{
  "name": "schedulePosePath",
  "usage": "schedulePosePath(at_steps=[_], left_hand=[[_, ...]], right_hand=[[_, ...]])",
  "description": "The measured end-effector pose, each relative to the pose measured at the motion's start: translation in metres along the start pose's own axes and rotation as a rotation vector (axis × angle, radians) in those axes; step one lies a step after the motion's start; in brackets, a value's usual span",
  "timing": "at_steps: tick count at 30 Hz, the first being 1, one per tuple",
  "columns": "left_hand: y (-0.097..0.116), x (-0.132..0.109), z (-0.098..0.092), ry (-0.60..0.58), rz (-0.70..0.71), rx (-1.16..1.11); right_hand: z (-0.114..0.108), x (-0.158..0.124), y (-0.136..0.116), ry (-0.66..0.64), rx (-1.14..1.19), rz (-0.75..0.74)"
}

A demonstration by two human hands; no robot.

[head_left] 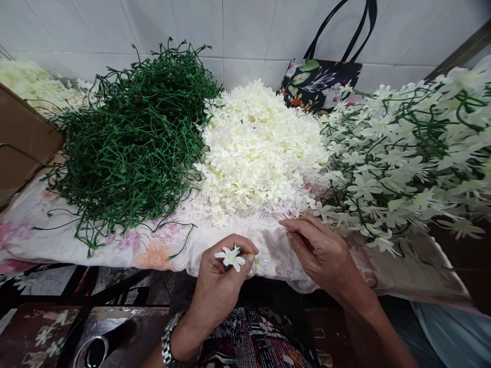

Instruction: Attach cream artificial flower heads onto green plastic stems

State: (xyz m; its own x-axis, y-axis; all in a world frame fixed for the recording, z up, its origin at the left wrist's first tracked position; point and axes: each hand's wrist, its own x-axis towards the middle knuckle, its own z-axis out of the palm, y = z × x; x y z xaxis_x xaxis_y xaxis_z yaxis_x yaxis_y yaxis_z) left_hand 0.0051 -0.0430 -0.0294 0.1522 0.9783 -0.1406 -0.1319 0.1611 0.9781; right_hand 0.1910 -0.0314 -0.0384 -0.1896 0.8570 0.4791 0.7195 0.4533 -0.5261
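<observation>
My left hand (226, 276), with a metal watch at the wrist, has its fingers wrapped round the stem of a white artificial flower (231, 257). To its right, my right hand (320, 253) reaches toward the lower edge of the heap of white blossoms (261, 148). Its thumb and index finger are nearly together beside thin white stamens (286, 204); whether a small piece is between them cannot be made out. Left of the blossoms lies a tangled heap of green stems (134, 138). Assembled white flowers on green stems (395, 163) are piled on the right.
A flowered cloth (153, 250) covers the table. Behind the blossoms, a black floral bag (320, 84) leans against the tiled wall. A cardboard box (26, 138) stands at the left edge. Below left are a stool and a round metal-rimmed object (92, 351).
</observation>
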Motion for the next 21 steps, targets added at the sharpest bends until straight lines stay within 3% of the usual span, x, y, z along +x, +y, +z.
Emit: schedulePosePath(at_steps=[10,21], left_hand=[[-0.004,-0.002,-0.002,0.017,-0.013,0.005],[-0.005,-0.003,-0.002,-0.016,0.007,0.052]], right_hand=[[-0.003,-0.005,-0.003,-0.082,-0.017,0.001],[0.002,-0.012,-0.001,-0.181,-0.200,0.037]])
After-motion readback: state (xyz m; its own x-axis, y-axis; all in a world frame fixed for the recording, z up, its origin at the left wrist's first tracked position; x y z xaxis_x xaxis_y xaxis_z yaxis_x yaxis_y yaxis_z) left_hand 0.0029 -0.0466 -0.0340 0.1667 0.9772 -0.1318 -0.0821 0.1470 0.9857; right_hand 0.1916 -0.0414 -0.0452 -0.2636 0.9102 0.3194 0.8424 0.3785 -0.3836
